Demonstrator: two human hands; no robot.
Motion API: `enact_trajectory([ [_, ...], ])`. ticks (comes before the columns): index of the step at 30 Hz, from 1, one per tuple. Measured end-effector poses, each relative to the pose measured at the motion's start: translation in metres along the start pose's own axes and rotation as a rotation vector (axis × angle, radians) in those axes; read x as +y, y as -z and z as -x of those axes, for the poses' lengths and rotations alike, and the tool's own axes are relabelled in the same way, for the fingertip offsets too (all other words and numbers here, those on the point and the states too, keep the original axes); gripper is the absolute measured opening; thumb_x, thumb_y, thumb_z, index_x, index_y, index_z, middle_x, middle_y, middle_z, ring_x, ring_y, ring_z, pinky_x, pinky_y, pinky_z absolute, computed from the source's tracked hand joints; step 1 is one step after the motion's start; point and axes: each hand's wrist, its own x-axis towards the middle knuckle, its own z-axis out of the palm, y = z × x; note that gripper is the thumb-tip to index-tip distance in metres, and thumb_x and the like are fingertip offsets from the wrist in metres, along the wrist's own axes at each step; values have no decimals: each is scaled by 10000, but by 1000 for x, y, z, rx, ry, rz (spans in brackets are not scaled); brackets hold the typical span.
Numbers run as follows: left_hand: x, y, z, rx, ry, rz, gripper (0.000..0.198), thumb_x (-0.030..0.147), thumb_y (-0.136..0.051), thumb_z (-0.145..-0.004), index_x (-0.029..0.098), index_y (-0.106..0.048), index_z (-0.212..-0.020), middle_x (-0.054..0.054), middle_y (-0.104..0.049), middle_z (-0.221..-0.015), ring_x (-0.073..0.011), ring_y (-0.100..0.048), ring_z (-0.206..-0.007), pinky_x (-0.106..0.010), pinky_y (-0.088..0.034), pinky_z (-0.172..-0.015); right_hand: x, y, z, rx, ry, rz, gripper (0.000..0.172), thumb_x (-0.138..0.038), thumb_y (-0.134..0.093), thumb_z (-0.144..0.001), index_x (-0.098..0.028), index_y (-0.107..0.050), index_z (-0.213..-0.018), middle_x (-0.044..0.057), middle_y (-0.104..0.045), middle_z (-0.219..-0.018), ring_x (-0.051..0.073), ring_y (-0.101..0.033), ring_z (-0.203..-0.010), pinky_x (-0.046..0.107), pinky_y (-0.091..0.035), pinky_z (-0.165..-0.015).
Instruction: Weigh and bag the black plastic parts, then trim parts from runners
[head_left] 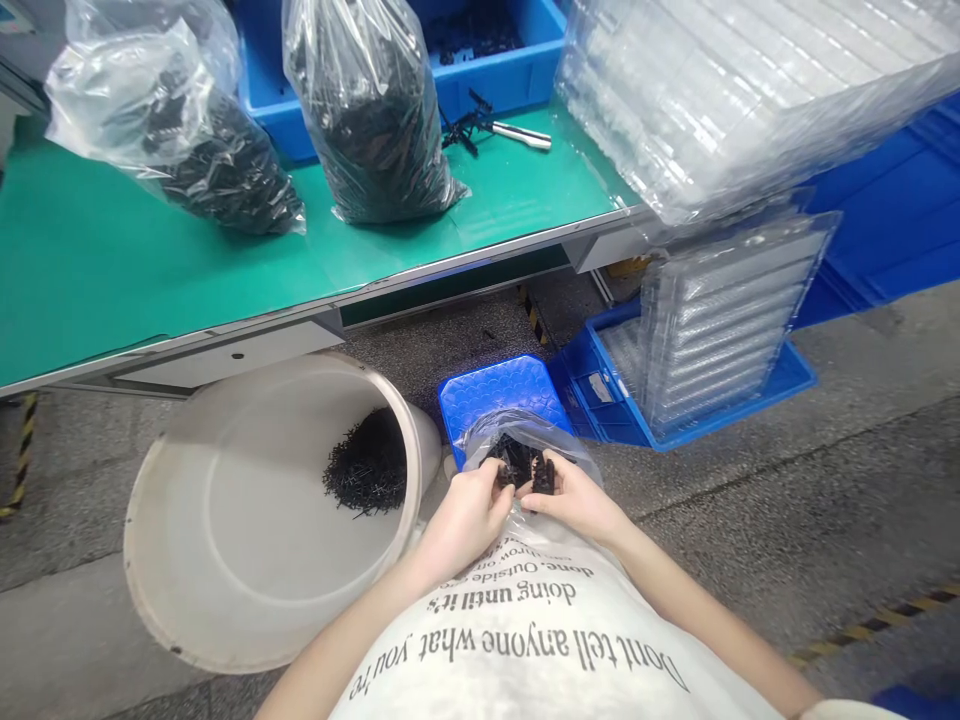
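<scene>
My left hand is at the mouth of a clear plastic bag, its thumb and fingers closed around something dark that is mostly hidden. Close beside it, my right hand pinches a small black plastic part. More black parts lie in the bag just beyond my fingers. The bag stands in front of my body, against a blue stool.
A big white bin on the left holds thin black pieces. On the green table stand two filled bags, a blue crate and white-handled pliers. Clear trays fill a blue crate at right.
</scene>
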Motion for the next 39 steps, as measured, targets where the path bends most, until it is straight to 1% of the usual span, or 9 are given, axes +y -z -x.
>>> enact_trajectory([
  [3,0,-1,2,-20,4,34,125,204,-404,-801,164,-516,-839,-3,-604,-619,-136,-565,-520,-225,-389,-546,0,-1,1,78,8,193,340,-218,-669,-558,-178,-429,-796,-3,-605,-725,162,-555,-690,291,-414,-657],
  [5,1,-1,3,-36,9,54,130,206,-395,-804,167,-514,-839,5,-601,-605,-125,-547,-481,-223,-386,-538,0,-2,1,75,18,209,327,-217,-659,-568,-186,-390,-751,-29,-573,-655,146,-533,-638,274,-392,-617],
  [11,-1,-2,4,-38,27,59,129,221,-410,-803,161,-522,-827,1,-598,-588,-138,-563,-516,-230,-387,-556,1,-2,2,-115,76,-142,420,-364,-659,-636,-192,-278,-685,-76,-457,-578,106,-509,-614,254,-371,-636],
  [16,-2,-3,8,-18,59,190,155,256,-406,-804,169,-525,-853,33,-540,-516,-120,-505,-431,-225,-371,-504,3,-1,2,-101,68,-217,431,-412,-674,-634,-189,-312,-702,-55,-508,-639,97,-507,-614,251,-383,-637],
  [19,-3,-5,10,-29,120,334,142,282,-410,-795,171,-498,-781,58,-470,-472,-95,-441,-360,-212,-339,-438,5,-1,3,-55,143,-137,345,-396,-656,-665,-176,-422,-791,-23,-541,-725,106,-515,-682,268,-403,-703],
  [24,-9,-14,12,-81,190,622,161,330,-439,-789,171,-446,-762,64,-454,-504,-62,-398,-346,-182,-303,-378,5,-1,5,-166,228,-84,401,-367,-596,-738,-164,-497,-1069,53,-598,-962,164,-533,-941,327,-378,-882],
  [29,-7,-13,12,-140,216,739,175,334,-460,-779,159,-455,-794,63,-459,-535,-36,-371,-336,-155,-252,-339,6,-3,7,-280,144,-218,414,-376,-607,-733,-185,-550,-1096,75,-568,-1116,205,-512,-1030,352,-406,-867],
  [35,-1,-8,14,-149,270,836,221,370,-491,-743,156,-438,-750,52,-477,-574,-12,-327,-310,-154,-186,-318,14,-3,6,-315,16,-476,531,-322,-665,-685,-203,-511,-1178,100,-539,-1175,210,-530,-1014,368,-419,-850],
  [39,-1,-7,14,-179,238,815,268,357,-499,-744,142,-490,-906,72,-435,-539,-24,-320,-333,-162,-210,-345,16,-2,6,-311,3,-505,549,-290,-667,-676,-203,-499,-1190,100,-548,-1157,209,-516,-1035,369,-406,-866],
])
